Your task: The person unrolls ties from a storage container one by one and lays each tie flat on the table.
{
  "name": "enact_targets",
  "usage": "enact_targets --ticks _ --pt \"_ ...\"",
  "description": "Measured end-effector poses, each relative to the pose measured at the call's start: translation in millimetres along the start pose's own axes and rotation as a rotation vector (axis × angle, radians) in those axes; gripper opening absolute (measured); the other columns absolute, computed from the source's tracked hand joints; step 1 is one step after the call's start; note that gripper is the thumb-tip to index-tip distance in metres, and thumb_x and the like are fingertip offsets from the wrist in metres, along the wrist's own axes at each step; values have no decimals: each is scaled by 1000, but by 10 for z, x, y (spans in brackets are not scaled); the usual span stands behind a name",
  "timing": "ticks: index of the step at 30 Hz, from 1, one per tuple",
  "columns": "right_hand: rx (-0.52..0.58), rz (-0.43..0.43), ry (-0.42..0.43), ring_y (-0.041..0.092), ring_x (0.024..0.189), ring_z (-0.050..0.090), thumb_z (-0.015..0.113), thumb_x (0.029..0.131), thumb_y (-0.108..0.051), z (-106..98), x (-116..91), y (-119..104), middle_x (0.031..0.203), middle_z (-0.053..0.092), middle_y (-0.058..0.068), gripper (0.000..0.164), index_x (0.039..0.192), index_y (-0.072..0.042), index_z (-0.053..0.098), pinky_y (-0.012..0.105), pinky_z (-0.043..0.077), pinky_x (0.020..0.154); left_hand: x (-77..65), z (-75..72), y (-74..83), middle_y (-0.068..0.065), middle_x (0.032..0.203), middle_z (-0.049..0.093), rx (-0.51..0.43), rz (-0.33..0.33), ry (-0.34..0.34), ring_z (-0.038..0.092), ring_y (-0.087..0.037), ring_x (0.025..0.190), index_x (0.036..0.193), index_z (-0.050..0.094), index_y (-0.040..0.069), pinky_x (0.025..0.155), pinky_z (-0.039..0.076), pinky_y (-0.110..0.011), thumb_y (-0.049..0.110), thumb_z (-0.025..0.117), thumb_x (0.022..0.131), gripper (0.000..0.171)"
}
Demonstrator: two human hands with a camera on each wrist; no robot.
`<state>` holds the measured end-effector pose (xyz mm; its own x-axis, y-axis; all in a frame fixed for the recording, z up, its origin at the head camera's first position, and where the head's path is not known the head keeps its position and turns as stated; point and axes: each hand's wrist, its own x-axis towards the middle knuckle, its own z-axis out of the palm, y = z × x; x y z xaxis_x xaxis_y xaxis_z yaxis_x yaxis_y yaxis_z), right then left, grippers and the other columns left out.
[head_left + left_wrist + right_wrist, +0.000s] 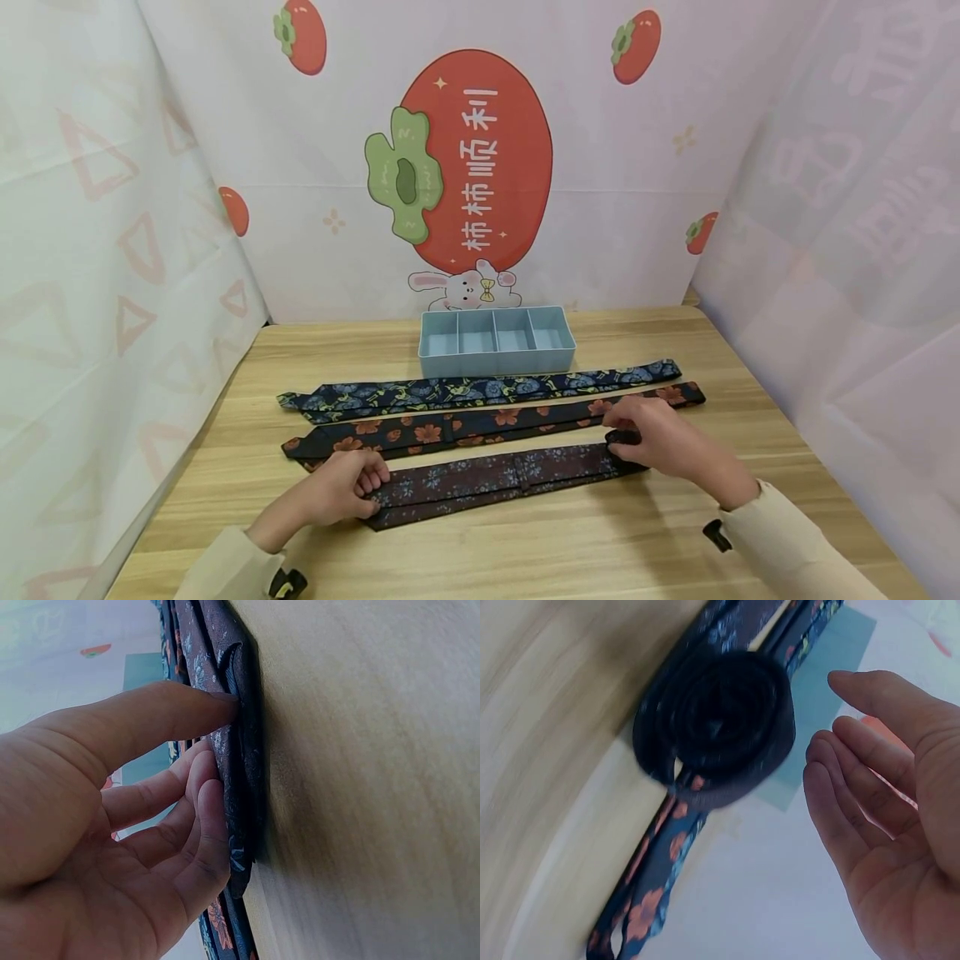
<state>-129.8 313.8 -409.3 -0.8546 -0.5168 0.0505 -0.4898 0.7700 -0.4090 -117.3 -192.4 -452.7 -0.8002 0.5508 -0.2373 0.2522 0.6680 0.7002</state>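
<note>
A dark maroon necktie [465, 483] with small blue flowers lies doubled lengthwise on the table, its right end wound into a roll [712, 724]. My left hand [341, 487] pinches the wide left end, thumb on one face and curled fingertips against the other in the left wrist view. At the rolled end hovers my right hand [667, 437]; the right wrist view shows its fingers loosely bent and apart from the roll. Just behind lies a navy necktie with orange flowers [431, 432], overlapped by the right fingers in the head view.
Farther back stretches a navy necktie with blue and yellow figures [450, 390]. Behind it stands a pale blue box [495, 362] split into several compartments. The wooden table [525, 550] meets a white cloth backdrop [615, 250] printed with persimmons, with cloth at both sides.
</note>
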Motion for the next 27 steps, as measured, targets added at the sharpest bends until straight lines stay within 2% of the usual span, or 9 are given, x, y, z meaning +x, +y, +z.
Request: enact_targets --ticks 5,10,20,27 --pt "-13 -24 -13 12 85 68 86 88 -11 93 46 -35 107 75 8 26 111 -8 74 26 58 68 3 -1 -28 -1 95 63 -12 15 2 57 -8 83 106 68 6 70 55 -25 8 87 83 30" --pt "-50 -23 21 13 85 69 87 86 -11 135 33 -23 105 75 6 26 108 -8 75 26 58 68 20 2 -126 1 95 63 15 69 11 57 -5 82 107 68 8 69 55 -24 15 86 87 28" --pt "-116 -11 103 13 85 69 92 81 -14 102 -55 56 100 75 1 28 104 -11 75 30 59 70 -3 -18 2 -2 96 63 -22 3 -9 57 -8 83 107 68 5 70 54 -24 7 86 84 30" --pt "-124 -4 138 17 87 72 93 79 -12 50 -137 144 100 76 0 29 103 -10 76 33 61 72 -15 -26 -30 -2 96 63 -3 -10 -11 56 -8 84 107 68 6 70 54 -24 6 86 83 30"
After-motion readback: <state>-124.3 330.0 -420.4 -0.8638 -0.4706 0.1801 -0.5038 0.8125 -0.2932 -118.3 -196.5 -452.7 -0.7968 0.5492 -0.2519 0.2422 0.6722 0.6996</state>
